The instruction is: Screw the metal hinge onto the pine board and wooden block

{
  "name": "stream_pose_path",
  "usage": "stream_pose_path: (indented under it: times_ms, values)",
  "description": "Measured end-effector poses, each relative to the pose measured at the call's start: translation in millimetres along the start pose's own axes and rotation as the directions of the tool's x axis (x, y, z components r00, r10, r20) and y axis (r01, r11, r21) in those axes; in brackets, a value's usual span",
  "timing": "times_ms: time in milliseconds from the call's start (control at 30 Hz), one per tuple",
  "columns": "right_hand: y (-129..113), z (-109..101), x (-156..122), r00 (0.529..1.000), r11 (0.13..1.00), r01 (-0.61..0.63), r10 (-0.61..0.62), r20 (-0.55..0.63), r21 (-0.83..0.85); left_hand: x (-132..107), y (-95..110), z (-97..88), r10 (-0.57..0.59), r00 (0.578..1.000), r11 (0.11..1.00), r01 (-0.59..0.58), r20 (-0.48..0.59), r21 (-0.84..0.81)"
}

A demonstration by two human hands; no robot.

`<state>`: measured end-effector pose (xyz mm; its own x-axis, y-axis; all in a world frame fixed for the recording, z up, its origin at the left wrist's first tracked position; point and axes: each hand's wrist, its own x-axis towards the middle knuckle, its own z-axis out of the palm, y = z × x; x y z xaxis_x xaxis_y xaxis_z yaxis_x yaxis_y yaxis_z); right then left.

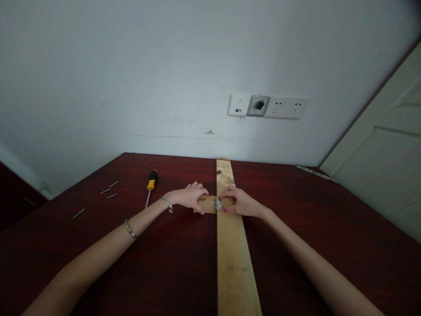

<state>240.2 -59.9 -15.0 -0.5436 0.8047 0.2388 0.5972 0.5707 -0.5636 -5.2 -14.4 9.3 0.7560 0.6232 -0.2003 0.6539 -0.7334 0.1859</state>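
Observation:
A long pale wooden plank (232,250) runs across the dark red table from its near side to the wall. A short wooden block (208,204) butts against the plank's left edge. My left hand (190,197) grips that block's left end, thumb on the near side and fingers on the far side. Where block and plank meet sits a small silver metal hinge (219,204) with holes in it. The thumb and fingers of my right hand (241,202) close on the hinge from the right, resting over the plank and covering part of it.
A screwdriver (151,181) with a yellow and black handle lies left of my left hand. Several screws or nails (79,213) are scattered farther left on the table (158,272). A thin strip (315,174) lies at the back right. Wall sockets (286,108) are above the table.

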Motion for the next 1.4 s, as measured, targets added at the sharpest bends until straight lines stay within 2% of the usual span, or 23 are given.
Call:
stream_pose_path:
  times_ms: [933, 1400]
  values:
    - [-4.4, 0.2, -0.1, 1.000, 0.998, -0.004, 0.005, -0.018, 0.063, -0.6, -4.4, -1.2, 0.003, 1.000, 1.000, -0.002, 0.031, -0.023]
    - [-1.0, 1.2, 0.5, 1.000, 0.999, -0.025, 0.025, -0.009, 0.040, -1.7, -1.5, -4.2, -0.005, 0.999, 1.000, 0.006, 0.037, -0.025]
